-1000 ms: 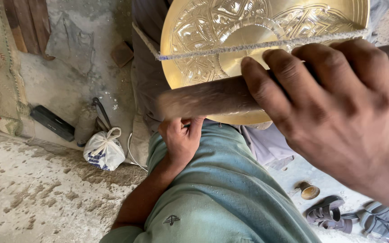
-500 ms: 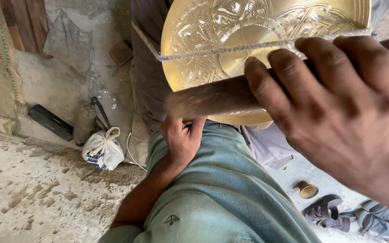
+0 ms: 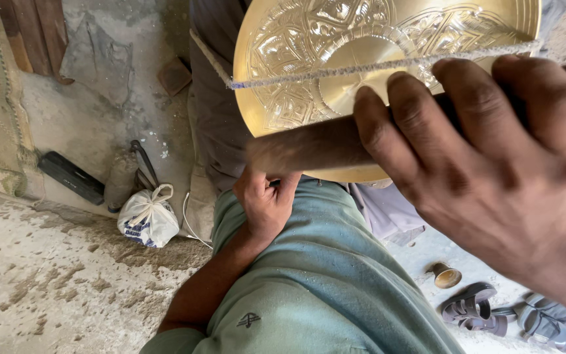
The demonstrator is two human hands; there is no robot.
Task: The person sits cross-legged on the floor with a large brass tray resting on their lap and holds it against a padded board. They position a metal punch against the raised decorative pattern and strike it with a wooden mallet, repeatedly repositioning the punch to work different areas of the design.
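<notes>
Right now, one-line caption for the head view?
Right hand grips a wooden handle across an engraved brass plate; left hand beneath it.

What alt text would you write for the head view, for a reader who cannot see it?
The right hand grips a brown wooden handle across a round engraved brass plate. The left hand rests on a green-trousered thigh, above a dusty concrete floor.

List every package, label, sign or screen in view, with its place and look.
White plastic bag: on the dusty floor at left, beside a dark tool; knotted top, blue print.
Small dark emblem: on the green trouser leg, lower centre.
No signs or screens.
</notes>
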